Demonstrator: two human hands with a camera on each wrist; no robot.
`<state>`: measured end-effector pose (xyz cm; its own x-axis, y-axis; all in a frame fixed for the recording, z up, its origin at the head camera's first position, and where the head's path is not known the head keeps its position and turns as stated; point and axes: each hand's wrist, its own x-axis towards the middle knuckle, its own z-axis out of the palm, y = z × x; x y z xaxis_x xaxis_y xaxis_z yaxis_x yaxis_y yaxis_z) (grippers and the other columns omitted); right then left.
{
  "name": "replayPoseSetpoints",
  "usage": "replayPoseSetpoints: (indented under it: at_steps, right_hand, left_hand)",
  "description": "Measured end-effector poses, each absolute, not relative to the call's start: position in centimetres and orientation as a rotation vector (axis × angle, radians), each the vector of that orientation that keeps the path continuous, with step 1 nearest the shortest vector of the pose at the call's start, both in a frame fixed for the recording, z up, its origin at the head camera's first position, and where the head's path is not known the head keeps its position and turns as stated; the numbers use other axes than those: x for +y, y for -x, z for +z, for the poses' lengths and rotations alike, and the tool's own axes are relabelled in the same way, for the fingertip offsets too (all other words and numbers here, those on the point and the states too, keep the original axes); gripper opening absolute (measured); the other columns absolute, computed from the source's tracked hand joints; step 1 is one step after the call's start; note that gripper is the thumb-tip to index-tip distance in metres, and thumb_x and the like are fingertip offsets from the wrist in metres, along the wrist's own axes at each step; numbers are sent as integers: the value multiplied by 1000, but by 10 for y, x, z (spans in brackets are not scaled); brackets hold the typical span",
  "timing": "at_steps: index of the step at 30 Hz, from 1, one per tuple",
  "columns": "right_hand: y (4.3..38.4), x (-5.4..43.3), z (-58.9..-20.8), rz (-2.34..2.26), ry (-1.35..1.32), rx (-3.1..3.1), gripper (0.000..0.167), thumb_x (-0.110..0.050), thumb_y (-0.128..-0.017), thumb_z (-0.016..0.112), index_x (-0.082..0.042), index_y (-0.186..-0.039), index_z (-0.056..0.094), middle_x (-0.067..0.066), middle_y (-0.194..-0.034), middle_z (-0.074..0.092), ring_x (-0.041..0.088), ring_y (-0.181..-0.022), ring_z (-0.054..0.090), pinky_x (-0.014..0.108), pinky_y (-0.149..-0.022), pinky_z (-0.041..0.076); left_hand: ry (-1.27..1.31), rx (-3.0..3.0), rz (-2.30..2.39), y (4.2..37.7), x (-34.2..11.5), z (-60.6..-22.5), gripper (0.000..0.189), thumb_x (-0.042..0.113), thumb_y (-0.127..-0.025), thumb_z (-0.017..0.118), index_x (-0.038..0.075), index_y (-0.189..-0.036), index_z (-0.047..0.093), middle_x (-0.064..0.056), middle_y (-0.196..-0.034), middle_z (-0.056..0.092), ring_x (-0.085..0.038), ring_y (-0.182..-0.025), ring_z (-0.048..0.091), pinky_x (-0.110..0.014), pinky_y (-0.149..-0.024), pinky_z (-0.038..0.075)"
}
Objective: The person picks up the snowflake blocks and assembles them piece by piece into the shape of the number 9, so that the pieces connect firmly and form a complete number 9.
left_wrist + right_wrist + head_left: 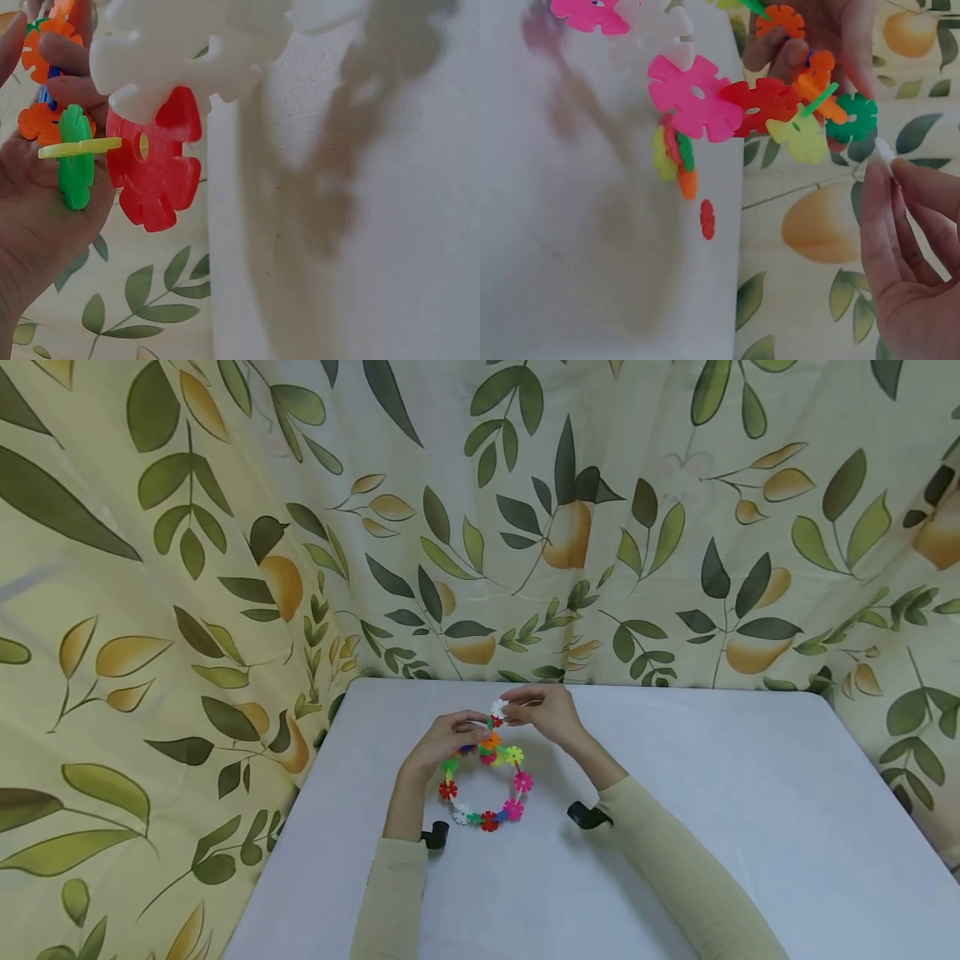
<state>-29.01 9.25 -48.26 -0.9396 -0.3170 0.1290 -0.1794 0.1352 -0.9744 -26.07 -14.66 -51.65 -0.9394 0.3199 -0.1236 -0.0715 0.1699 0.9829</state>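
A ring of colourful plastic snowflake discs (523, 782), slotted edge to edge, hangs above the white table. My left hand (446, 742) holds the ring at its far side, fingers curled round the chain near an orange disc (45, 124). Between the thumb and fingers of my right hand (549, 714) is a white disc (883, 154), pinched nearly edge-on in the right wrist view. It sits close beside a dark green disc (853, 118) at the chain's far end; whether they touch I cannot tell. Red (157, 169) and white discs of the ring loom large in the left wrist view.
Below is a white-covered table (712, 793). Several small discs (676, 157) and a red disc (708, 219) show past the ring; I cannot tell whether they lie on the table. A leaf-and-fruit patterned curtain (465, 527) hangs behind the far edge.
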Motion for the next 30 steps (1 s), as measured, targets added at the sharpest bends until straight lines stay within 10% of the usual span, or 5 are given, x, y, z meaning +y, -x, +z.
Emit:
replayPoseSetpoints:
  at_steps: [13,30]
  right_hand:
    - [282,83,-477,-1839,589,2413,15,-10,-91,82,-6,-105,81,10,-89,79,25,-75,78,40,-74,63]
    - [283,85,-475,-1776,622,2491,15,-11,-91,82,-8,-106,82,7,-89,79,21,-74,77,42,-75,63]
  left_hand:
    - [-180,2142,1855,258,-146,-517,37,32,-91,82,11,-121,76,-4,-100,79,-51,-98,64,-45,-80,51]
    - [-183,2184,1858,258,-142,-514,35,28,-92,82,9,-121,77,-3,-99,79,-33,-81,67,-42,-76,52]
